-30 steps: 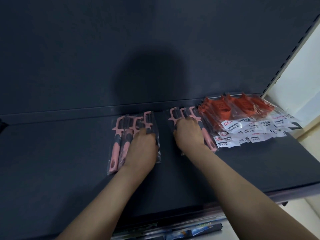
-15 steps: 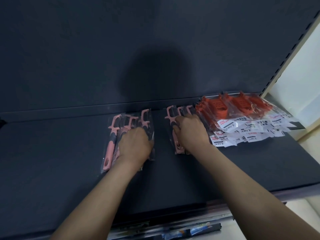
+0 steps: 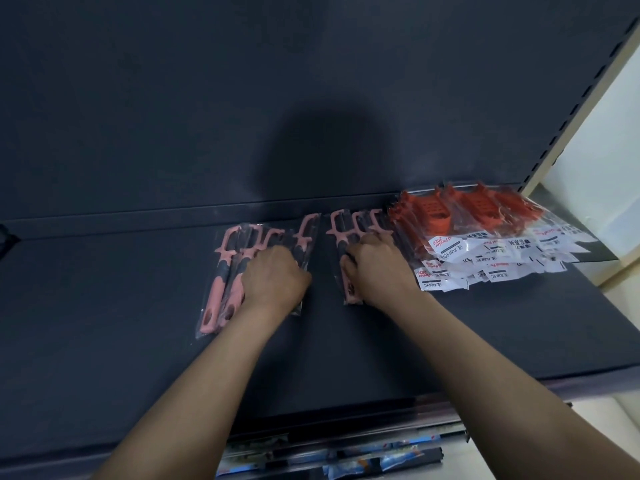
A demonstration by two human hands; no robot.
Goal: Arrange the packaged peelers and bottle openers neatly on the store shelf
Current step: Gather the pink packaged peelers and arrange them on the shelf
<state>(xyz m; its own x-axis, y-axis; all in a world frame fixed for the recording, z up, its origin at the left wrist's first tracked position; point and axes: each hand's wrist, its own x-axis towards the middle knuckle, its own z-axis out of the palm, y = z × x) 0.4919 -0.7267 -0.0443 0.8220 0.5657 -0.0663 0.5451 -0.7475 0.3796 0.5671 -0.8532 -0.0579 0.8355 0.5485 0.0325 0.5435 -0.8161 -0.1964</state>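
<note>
Two groups of packaged pink-and-black peelers lie on the dark shelf [image 3: 104, 323]. My left hand [image 3: 273, 280] lies over the left group [image 3: 225, 271], fingers curled down onto the packs, with two pink handles showing to its left. My right hand [image 3: 377, 268] grips the right group [image 3: 341, 233], its thumb against a pink handle at the group's left edge. The peeler heads point at the back wall. Right of that, several orange packaged tools with white labels [image 3: 485, 220] lie fanned out in an overlapping pile.
The shelf's back wall [image 3: 242, 98] is dark and carries my shadow. A slotted upright [image 3: 568, 116] ends the shelf on the right. Below the front edge [image 3: 346, 424], more packaged goods [image 3: 363, 459] show on a lower level.
My right hand has shifted over its peeler group towards the orange pile, so a pink handle now shows on its left. My left hand has stayed on its group, which has slid slightly.
</note>
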